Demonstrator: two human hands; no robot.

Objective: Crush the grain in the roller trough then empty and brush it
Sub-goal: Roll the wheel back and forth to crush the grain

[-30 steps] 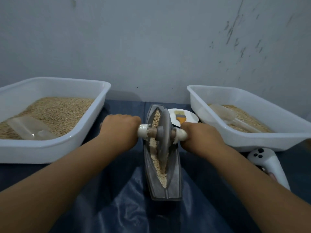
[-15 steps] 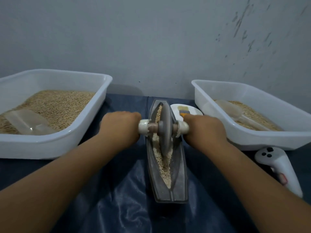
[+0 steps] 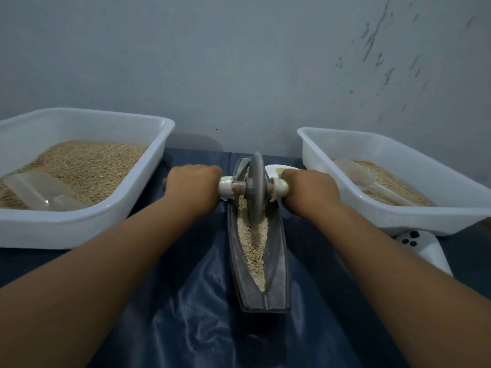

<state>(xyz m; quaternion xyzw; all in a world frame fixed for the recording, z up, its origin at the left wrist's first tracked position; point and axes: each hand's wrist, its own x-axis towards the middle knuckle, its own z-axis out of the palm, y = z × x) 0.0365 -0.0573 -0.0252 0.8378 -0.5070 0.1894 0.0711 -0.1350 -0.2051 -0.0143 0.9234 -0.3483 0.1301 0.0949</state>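
Between 2 tubs, trough [image 3: 259, 261] runs front-to-back; both hands' fingers seemingly wrap the roller's [image 3: 255, 188] crosswise handles.

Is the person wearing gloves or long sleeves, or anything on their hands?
No. The left hand and the right hand are bare, with no gloves. Both forearms are bare too, right down to the edge of the picture, so no sleeves show. No watch, bracelet or ring is visible; the fingers are mostly hidden from the camera.

Both bare forearms reach forward, converging toward the middle. The left hand [image 3: 192, 185] and right hand [image 3: 309, 188] are fisted, knuckles up (fingers curled under, out of sight), level with each other.
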